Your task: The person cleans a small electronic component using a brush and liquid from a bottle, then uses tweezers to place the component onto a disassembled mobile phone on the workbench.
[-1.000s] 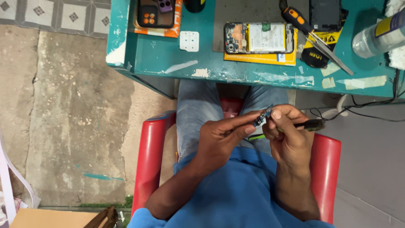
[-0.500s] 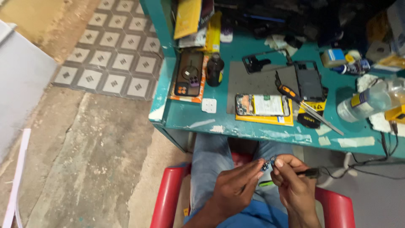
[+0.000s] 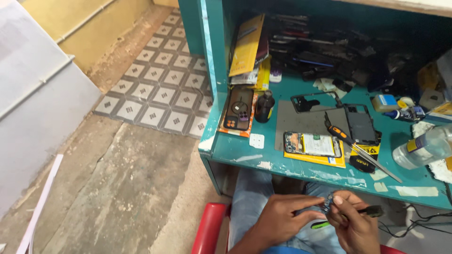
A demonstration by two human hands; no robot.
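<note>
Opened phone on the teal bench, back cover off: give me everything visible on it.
The opened phone lies flat, back up, near the front edge of the teal workbench. Its rear cover is off, showing a pale rectangular battery in the middle and darker circuit parts at both ends inside a dark frame. It rests on a yellow card at the grey mat's front edge. Neither hand touches it.

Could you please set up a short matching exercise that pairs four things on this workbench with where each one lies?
Things:
1. opened phone
2. dark bottle
3. plastic water bottle
4. small metal part

Places:
A. lying on its side at the bench's right end
B. pinched between both hands above the lap
C. on a yellow sheet near the front edge
D. upright beside the phone in the orange case

Pairs: 1-C, 2-D, 3-A, 4-B
</note>
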